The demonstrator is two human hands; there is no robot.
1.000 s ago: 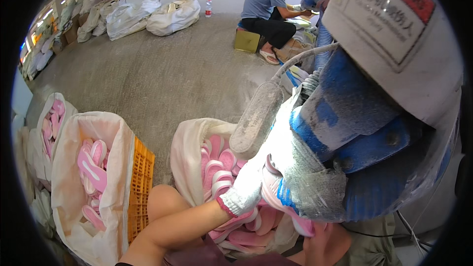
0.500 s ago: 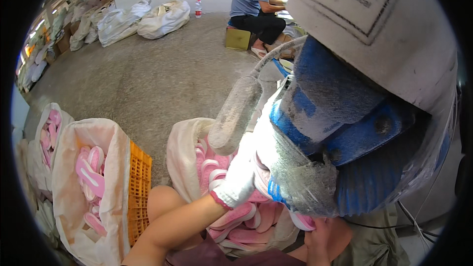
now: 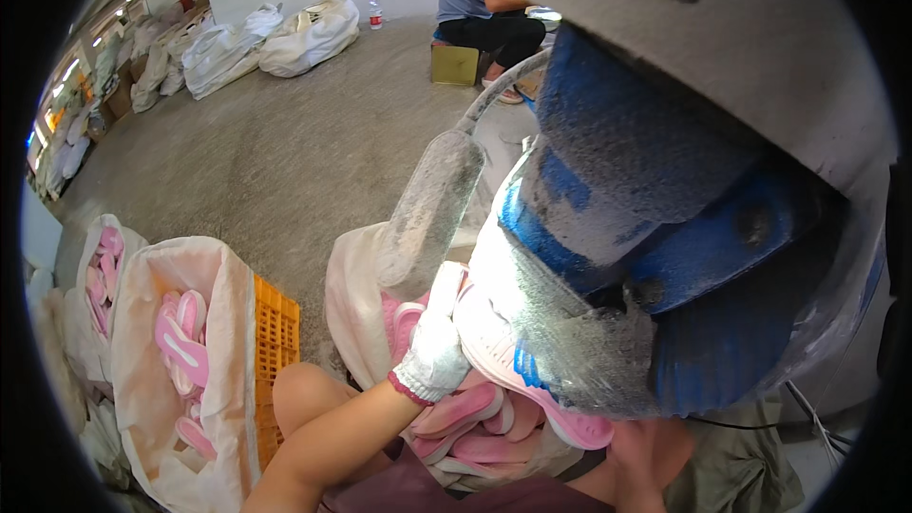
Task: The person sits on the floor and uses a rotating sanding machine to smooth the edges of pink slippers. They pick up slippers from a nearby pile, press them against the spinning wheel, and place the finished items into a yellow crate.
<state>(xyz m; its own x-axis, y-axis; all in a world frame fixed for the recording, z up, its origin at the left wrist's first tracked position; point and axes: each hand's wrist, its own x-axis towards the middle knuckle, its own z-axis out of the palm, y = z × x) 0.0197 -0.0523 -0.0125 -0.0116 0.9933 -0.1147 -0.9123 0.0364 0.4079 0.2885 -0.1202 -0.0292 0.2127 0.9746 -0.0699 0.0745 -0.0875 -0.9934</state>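
My left hand (image 3: 432, 351), in a white glove with a red cuff, is closed around the side of a pink shoe sole (image 3: 551, 408) with a pale rim. The sole slants down to the right, against the plastic-wrapped lower part of a dusty blue and grey machine (image 3: 589, 342). Bright light falls on the glove and the wrapping. At the sole's lower end is my bare right hand (image 3: 635, 442); its fingers are hidden. Under my left hand, an open pale sack (image 3: 356, 313) holds many similar pink soles (image 3: 465, 427).
At the left, a lined yellow crate (image 3: 275, 342) and another sack (image 3: 90, 323) hold pink pieces. A long grey rounded machine part (image 3: 432, 204) juts out above the sack. Farther off are white sacks (image 3: 309, 38), a bottle (image 3: 374, 11) and a seated person (image 3: 475, 0).
My left hand has moved a little left and down with the sole. More of the sole now shows beside the machine. My right hand's fingers, seen earlier at its tip, are now hidden.
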